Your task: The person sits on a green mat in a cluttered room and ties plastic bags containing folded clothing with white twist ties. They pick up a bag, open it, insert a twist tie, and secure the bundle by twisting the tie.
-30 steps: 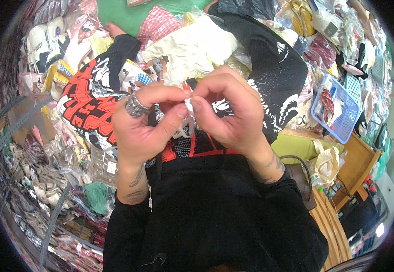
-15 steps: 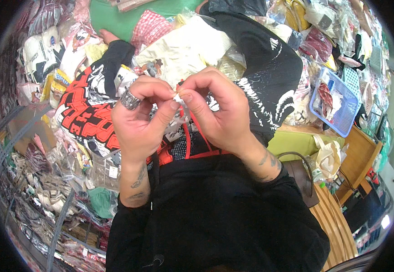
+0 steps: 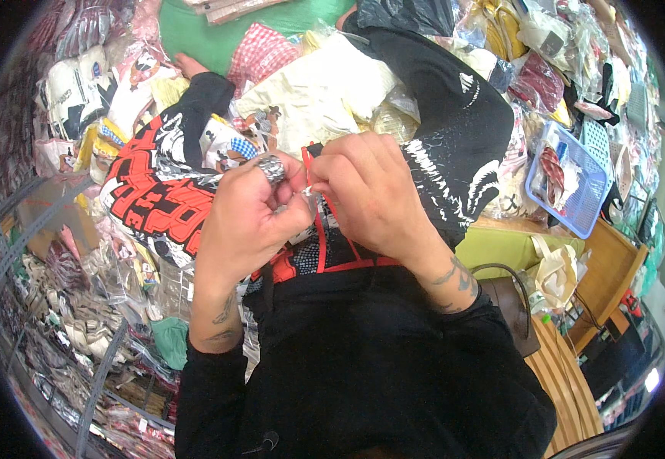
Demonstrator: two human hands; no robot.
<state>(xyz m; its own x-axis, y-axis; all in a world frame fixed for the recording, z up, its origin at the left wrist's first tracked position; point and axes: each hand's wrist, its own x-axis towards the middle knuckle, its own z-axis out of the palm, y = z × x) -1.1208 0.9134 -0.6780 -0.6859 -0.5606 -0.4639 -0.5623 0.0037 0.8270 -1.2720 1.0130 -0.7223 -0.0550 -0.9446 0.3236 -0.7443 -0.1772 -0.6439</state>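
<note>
Above my lap, my left hand [image 3: 250, 214] and my right hand [image 3: 371, 195] meet, fingers curled in. Both pinch a small whitish piece [image 3: 311, 193] between their fingertips; it is too small and too covered to name. A wide patterned ring [image 3: 272, 167] sits on a finger of my left hand. Beneath the hands lie black trousers with red and white print [image 3: 153, 203], worn on my legs. Between my knees is a pile of cream cloth [image 3: 325, 84], with cartoon-printed fabric at its near left edge.
Bagged textiles [image 3: 76, 88] crowd the left side beside grey metal shelf bars [image 3: 103, 375]. A red-checked cloth [image 3: 262, 55] lies ahead. To the right are a blue plastic basket [image 3: 589, 214], a brown bag [image 3: 510, 310], a wooden drawer [image 3: 616, 268] and a slatted wooden seat [image 3: 562, 382].
My right hand has turned so its back shows more, and its fingers have curled tighter. My left fingers have also folded in. The whitish piece is now more covered.
</note>
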